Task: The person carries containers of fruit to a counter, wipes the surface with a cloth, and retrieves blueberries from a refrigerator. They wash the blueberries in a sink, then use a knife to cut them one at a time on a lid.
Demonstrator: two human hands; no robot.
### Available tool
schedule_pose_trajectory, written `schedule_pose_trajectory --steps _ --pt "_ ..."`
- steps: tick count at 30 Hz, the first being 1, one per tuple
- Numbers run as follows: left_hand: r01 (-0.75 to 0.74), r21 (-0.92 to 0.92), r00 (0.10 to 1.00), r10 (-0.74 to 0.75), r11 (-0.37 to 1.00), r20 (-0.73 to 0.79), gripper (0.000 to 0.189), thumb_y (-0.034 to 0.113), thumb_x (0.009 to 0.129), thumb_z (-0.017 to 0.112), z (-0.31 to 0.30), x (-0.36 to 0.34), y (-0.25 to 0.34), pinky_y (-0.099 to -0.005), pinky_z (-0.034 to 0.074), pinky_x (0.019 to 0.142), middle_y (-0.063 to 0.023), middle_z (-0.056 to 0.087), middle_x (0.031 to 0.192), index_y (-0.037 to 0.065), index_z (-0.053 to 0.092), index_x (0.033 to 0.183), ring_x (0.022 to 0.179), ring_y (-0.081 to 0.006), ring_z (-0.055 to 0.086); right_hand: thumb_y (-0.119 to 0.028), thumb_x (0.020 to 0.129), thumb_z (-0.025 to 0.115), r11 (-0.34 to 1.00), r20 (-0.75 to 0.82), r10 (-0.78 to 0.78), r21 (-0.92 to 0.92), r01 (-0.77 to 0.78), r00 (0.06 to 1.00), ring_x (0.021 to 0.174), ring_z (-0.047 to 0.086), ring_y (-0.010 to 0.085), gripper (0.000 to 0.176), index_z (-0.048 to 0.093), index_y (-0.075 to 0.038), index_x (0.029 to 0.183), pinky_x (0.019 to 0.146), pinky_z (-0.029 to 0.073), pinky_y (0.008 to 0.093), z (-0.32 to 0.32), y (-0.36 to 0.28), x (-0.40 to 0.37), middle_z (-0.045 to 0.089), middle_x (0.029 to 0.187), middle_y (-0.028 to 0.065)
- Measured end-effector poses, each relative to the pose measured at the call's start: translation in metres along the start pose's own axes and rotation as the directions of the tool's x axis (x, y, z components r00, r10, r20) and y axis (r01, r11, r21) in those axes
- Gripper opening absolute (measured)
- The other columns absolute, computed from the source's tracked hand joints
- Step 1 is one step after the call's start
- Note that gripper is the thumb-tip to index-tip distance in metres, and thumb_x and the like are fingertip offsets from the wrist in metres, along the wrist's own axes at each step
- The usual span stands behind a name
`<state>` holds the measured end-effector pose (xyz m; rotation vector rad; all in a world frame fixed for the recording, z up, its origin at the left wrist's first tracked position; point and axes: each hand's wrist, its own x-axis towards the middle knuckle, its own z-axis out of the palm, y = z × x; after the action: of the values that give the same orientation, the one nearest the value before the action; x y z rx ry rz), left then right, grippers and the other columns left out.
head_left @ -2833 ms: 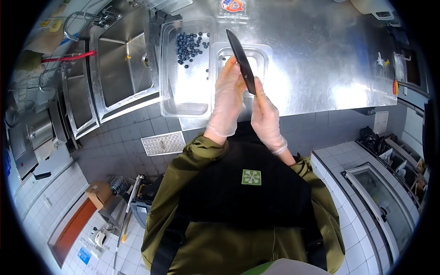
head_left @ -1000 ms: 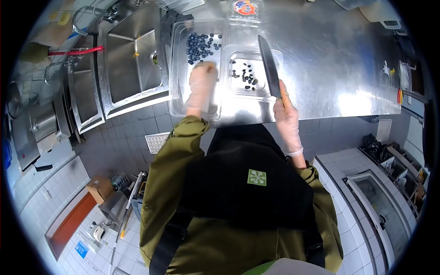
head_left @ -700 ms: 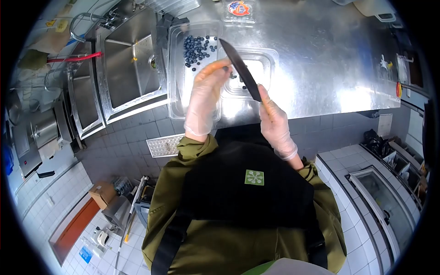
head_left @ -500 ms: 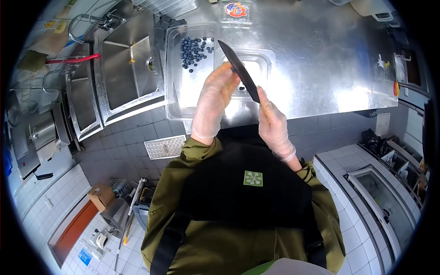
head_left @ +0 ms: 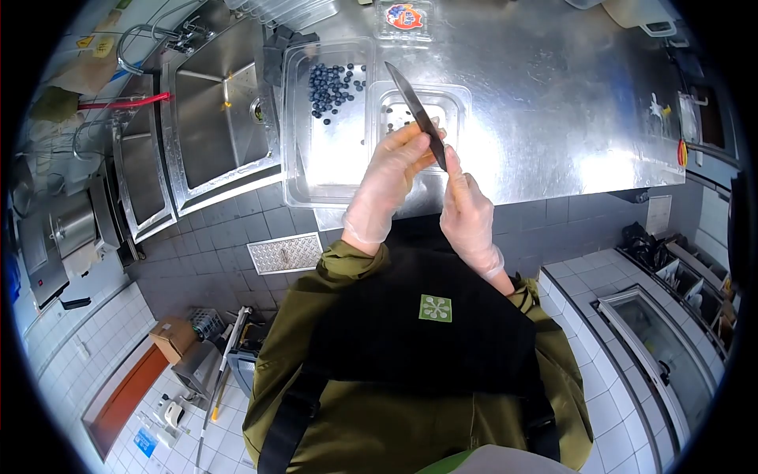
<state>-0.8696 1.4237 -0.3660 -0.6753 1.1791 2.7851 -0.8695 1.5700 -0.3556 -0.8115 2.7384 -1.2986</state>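
My right hand, in a clear glove, grips a knife whose dark blade points up and to the left. My left hand, gloved too, has its fingers pinched together against the lower blade; whatever sits between the fingertips is hidden. Beneath the blade stands a small clear container with a few dark pieces in it. To the left, a larger clear tub holds several blueberries, mostly heaped toward its far end.
The steel table carries both containers. A clear clamshell box with a red label lies at the far edge. Steel sinks adjoin on the left. White jugs stand at the far right.
My left hand has shifted right and slightly down, toward my right hand. The knife has moved slightly right, and dark pieces in the small container now show.
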Motion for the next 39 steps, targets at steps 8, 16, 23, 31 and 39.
schedule_pose_trajectory --steps 8,16,23,31,39 --pt "0.045 -0.345 0.996 -0.067 0.937 -0.052 0.028 0.02 0.096 0.045 0.0 0.005 -0.005 -0.0305 0.044 0.093 -0.0064 0.057 0.111 0.005 0.049 0.12 0.105 -0.0164 0.054 0.01 0.085 0.043 0.964 0.086 0.124 0.225 -0.141 0.988 0.088 0.063 0.027 0.058 0.035 -0.009 0.139 0.078 0.047 0.029 0.001 0.001 -0.002 0.061 0.102 0.019" --pt "0.027 -0.421 0.997 -0.057 0.906 -0.058 0.031 0.016 0.093 0.049 0.003 0.007 -0.008 -0.0305 0.041 0.097 -0.0036 0.054 0.114 0.007 0.046 0.123 0.112 -0.0155 0.05 0.012 0.084 0.042 0.969 0.066 0.131 0.204 -0.141 0.989 0.086 0.063 0.0226 0.06 0.032 -0.008 0.14 0.076 0.046 0.0265 0.001 0.005 -0.003 0.061 0.102 0.018" --pt "0.019 -0.434 0.996 -0.057 0.901 -0.075 0.026 0.019 0.094 0.05 0.005 0.009 -0.01 -0.0296 0.041 0.097 -0.0038 0.057 0.111 0.007 0.051 0.117 0.11 -0.0153 0.052 0.012 0.084 0.042 0.961 0.083 0.154 0.22 -0.169 0.985 0.075 0.059 0.0184 0.06 0.032 -0.008 0.14 0.07 0.045 0.0243 -0.001 0.004 -0.001 0.061 0.091 0.0146" --pt "0.003 -0.444 0.999 -0.027 0.896 -0.047 0.025 0.016 0.093 0.051 0.009 0.009 -0.006 -0.0289 0.043 0.095 -0.0038 0.057 0.112 0.009 0.051 0.117 0.109 -0.0151 0.053 0.012 0.083 0.043 0.978 0.012 0.082 0.194 -0.083 0.997 0.071 0.06 0.0233 0.06 0.033 -0.008 0.14 0.069 0.048 0.0276 0.005 0.007 -0.001 0.06 0.086 0.0139" --pt "0.046 -0.373 0.99 -0.092 0.927 -0.104 0.033 0.01 0.092 0.049 0.013 0.009 -0.003 -0.0289 0.044 0.093 -0.0057 0.056 0.112 0.006 0.045 0.125 0.105 -0.0147 0.054 0.009 0.084 0.044 0.996 -0.007 0.089 0.016 -0.089 0.996 0.066 0.059 0.0265 0.06 0.034 -0.01 0.14 0.065 0.048 0.0306 0.012 0.007 0.0 0.057 0.079 0.0143"
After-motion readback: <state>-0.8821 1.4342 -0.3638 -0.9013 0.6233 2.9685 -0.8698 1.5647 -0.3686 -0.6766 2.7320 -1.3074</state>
